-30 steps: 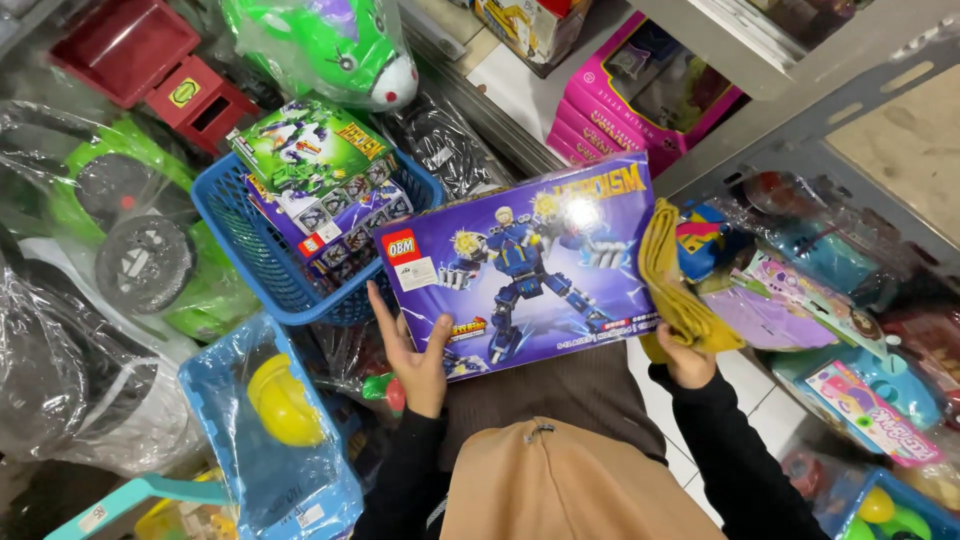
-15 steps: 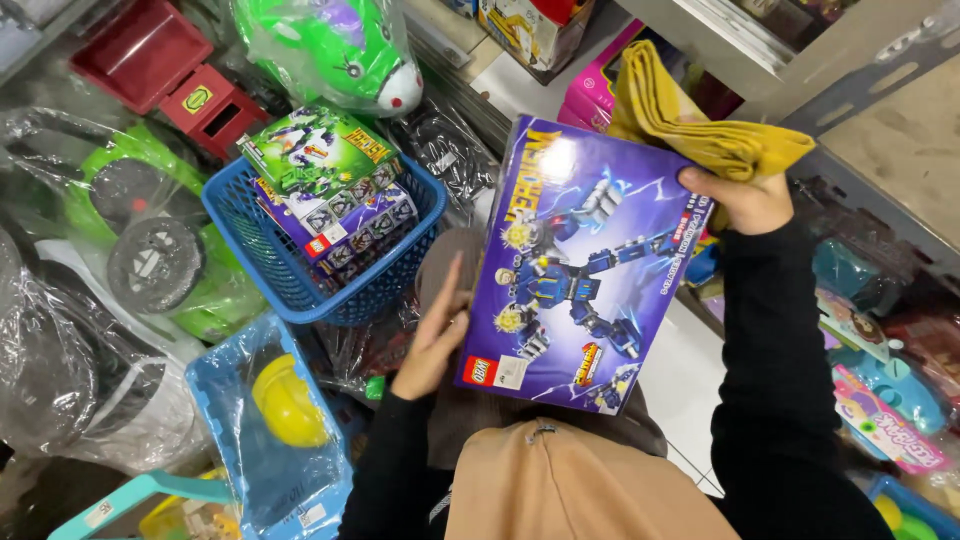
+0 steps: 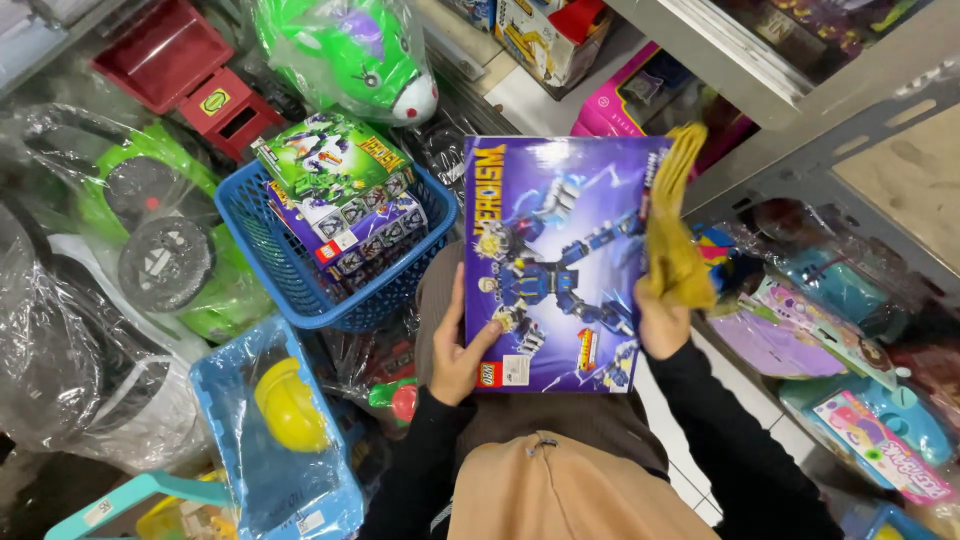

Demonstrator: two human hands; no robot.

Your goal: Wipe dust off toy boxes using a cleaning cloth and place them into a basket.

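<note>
The left hand [image 3: 458, 350] grips the lower left edge of a purple building-set box [image 3: 560, 265], thumb laid over the front, the other fingers hidden behind the cardboard. The right hand [image 3: 660, 325] holds the opposite edge low down, and the same hand clasps a yellow cloth [image 3: 678, 235] against the box; how the fingers divide between cloth and cardboard I cannot make out, since the cloth covers them. The box stands upright before the person's chest, its front with a blue robot figure turned towards the head camera, its top right corner hidden by the cloth.

Both black sleeves run down out of the picture, and a tan garment [image 3: 575, 490] fills the bottom edge, cut off.

Just left of the box sits a blue plastic basket [image 3: 290, 270] holding smaller toy boxes, a green one [image 3: 330, 155] on top and a purple one partly buried beneath it. Above that, a green toy in clear wrap [image 3: 350, 50] is cropped by the top edge. A red plastic toy [image 3: 190, 75] lies to the upper left. A green ride-on toy with black wheels [image 3: 150, 230] is blurred behind glossy plastic. Lower left, a wrapped blue container with a yellow part [image 3: 290, 405] shows dimly through the film.

To the right, a grey metal shelf [image 3: 800, 110] crosses the view, and the bagged pastel toys [image 3: 850, 350] under it are hard to tell apart.
</note>
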